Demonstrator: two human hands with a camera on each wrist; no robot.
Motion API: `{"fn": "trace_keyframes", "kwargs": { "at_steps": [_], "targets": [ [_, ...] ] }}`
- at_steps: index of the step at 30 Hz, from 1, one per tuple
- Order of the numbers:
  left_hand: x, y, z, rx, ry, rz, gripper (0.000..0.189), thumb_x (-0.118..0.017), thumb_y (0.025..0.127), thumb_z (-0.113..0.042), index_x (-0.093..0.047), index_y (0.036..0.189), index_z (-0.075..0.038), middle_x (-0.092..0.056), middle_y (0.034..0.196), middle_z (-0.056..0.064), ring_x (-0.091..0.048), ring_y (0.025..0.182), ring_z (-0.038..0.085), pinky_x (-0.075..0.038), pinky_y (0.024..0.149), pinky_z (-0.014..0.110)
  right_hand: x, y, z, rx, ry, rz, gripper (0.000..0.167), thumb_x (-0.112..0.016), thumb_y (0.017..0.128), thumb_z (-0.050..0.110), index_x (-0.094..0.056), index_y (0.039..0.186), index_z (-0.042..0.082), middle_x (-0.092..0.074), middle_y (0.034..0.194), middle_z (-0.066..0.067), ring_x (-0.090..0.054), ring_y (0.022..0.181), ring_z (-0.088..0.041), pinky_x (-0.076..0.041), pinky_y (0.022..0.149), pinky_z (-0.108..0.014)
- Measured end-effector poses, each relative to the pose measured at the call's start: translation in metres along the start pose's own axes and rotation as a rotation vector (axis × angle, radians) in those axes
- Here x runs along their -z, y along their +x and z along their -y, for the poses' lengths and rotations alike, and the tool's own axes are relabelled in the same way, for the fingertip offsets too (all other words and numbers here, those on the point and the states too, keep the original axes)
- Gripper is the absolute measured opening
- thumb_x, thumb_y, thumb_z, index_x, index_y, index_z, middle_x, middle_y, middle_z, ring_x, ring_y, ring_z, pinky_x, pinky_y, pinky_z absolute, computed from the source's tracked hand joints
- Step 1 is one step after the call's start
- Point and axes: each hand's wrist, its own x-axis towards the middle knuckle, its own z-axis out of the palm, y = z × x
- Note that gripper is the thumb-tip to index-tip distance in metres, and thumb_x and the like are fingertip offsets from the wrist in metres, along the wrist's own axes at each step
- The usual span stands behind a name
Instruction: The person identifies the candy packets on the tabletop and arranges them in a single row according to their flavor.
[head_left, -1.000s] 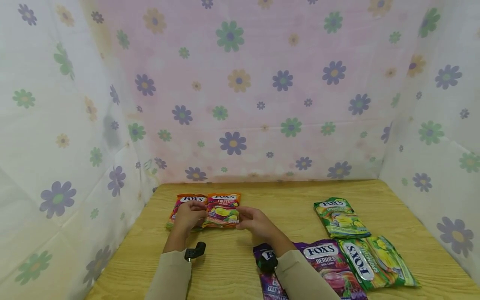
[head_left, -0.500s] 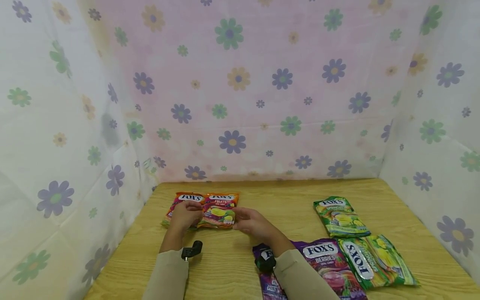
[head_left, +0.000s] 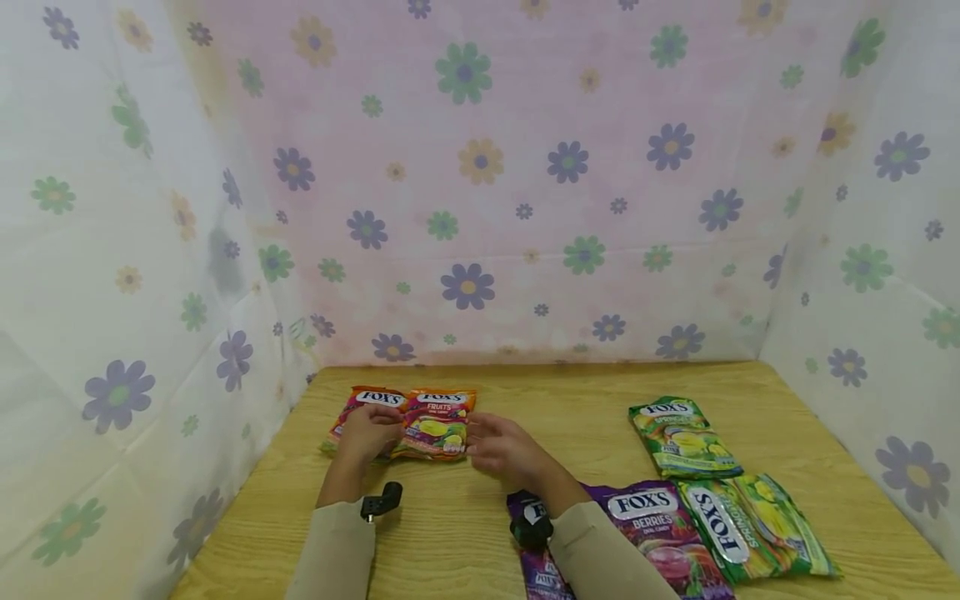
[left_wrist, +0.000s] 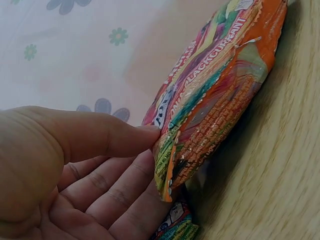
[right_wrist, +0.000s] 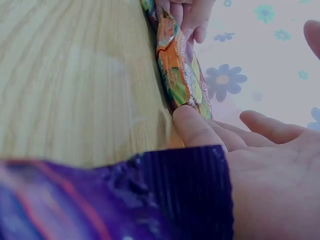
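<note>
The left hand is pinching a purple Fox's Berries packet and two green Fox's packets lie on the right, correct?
Wrong packet: the left hand pinches an orange Fox's Fruits packet, as the left wrist view shows. The two green Fox's packets do lie on the right.

fox's labels, flavours legible
fox's "fruits" on right orange pack (head_left: pixel 435 427), fox's "berries" on large purple pack (head_left: pixel 671 533), fox's "spring…" on far green pack (head_left: pixel 684 437), near green pack (head_left: pixel 780 525); "…lackcurrant" on pinched pack (left_wrist: pixel 215 100), left wrist.
</note>
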Motion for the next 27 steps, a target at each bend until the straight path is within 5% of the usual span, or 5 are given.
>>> {"fn": "trace_keyframes", "kwargs": {
  "at_steps": [6,16,27],
  "targets": [
    [0.004,-0.002,-0.001,0.009,-0.009,0.000,0.030,-0.073,0.093,-0.003,-0.063,0.120,0.004,-0.072,0.116,0.020,-0.071,0.084,0.016,-0.062,0.073,0.032,-0.004,-0.001,0.001,-0.019,-0.014,0.062,0.085,-0.065,0.096,0.015,-0.016,0.164,-0.001,-0.016,0.171,-0.024,-0.018,0.158,-0.042,-0.025,0.125,-0.058],
    [0.006,-0.004,-0.004,0.007,-0.004,0.019,0.031,-0.072,0.094,-0.003,-0.063,0.122,0.004,-0.070,0.122,0.022,-0.070,0.087,0.016,-0.061,0.073,0.030,-0.004,-0.002,0.002,-0.025,-0.056,0.068,0.081,-0.064,0.099,0.016,-0.018,0.163,-0.001,-0.019,0.170,-0.024,-0.019,0.158,-0.041,-0.028,0.124,-0.056],
    [0.005,-0.012,-0.022,-0.047,0.250,-0.018,0.033,-0.074,0.095,-0.015,-0.065,0.124,-0.003,-0.065,0.122,0.018,-0.063,0.107,0.033,-0.056,0.081,0.039,-0.001,-0.002,0.006,-0.020,-0.180,0.031,0.069,-0.063,0.101,0.015,-0.031,0.160,-0.001,-0.029,0.166,-0.025,-0.027,0.155,-0.043,-0.033,0.120,-0.060]
  ]
}}
